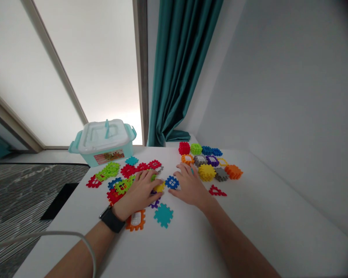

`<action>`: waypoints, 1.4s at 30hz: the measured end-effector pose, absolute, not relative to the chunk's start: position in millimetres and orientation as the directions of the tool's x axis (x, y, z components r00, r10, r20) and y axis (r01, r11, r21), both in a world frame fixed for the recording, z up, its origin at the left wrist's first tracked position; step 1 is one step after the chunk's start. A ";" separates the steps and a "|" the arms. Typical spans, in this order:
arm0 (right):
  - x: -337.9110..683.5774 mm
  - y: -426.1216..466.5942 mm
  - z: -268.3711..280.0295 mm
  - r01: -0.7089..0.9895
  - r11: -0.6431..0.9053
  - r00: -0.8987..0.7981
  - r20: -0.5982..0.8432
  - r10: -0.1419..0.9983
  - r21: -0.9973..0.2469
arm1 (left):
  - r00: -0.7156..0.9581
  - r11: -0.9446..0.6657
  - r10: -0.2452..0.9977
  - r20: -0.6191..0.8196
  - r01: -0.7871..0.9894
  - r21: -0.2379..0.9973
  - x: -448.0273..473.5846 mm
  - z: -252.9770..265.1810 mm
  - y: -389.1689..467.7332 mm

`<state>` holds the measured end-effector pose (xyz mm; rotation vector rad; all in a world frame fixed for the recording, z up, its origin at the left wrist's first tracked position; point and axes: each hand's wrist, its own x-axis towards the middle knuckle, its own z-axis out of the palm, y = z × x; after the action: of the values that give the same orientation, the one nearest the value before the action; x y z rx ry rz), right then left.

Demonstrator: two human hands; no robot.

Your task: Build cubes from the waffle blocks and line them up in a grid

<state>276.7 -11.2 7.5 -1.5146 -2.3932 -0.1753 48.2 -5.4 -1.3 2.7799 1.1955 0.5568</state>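
Observation:
My left hand [145,190], a dark watch on its wrist, lies palm down with spread fingers over the loose pile of interlocking plastic tiles. By its fingertips are a yellow tile [160,187] and a purple tile [155,203]; whatever lies beneath the palm is hidden. My right hand [189,186] has its thumb and index finger at opposite edges of a blue window tile [172,182]. Its other fingers reach over a teal piece [192,170], partly covered. Nearer me lie a flat teal tile [163,215] and an orange framed tile [136,220].
Stacks grouped by colour stand at the right, among them a yellow stack [207,172] and an orange stack [233,172]. A red triangular piece [217,190] lies before them. A lidded storage box [104,141] stands back left. A pale cable [84,236] crosses the lower left.

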 end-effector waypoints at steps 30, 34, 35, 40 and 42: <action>276.3 -0.6 4.7 0.786 0.497 -0.380 0.348 0.857 -0.367 | 0.546 -0.660 0.742 0.389 0.696 0.281 46.8 1.4 -2.2; 274.8 0.1 8.3 0.679 0.428 -0.239 0.372 0.897 -0.596 | 0.523 -0.662 0.739 0.426 0.681 0.312 47.5 2.1 -2.8; 273.9 -0.3 8.8 0.638 0.422 -0.223 0.369 0.902 -0.645 | 0.520 -0.669 0.732 0.440 0.673 0.316 47.7 2.2 -2.8; 267.0 -3.4 9.6 0.474 0.420 -0.247 0.341 0.907 -0.774 | 0.540 -0.715 0.680 0.495 0.638 0.286 46.5 4.4 -3.0; 265.0 -5.0 10.4 0.445 0.414 -0.251 0.333 0.909 -0.794 | 0.554 -0.728 0.665 0.501 0.632 0.267 44.5 6.4 -3.0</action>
<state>265.0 -5.0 10.4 -1.1593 -1.8604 0.7236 44.5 -3.0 6.4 2.7195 1.1360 0.9137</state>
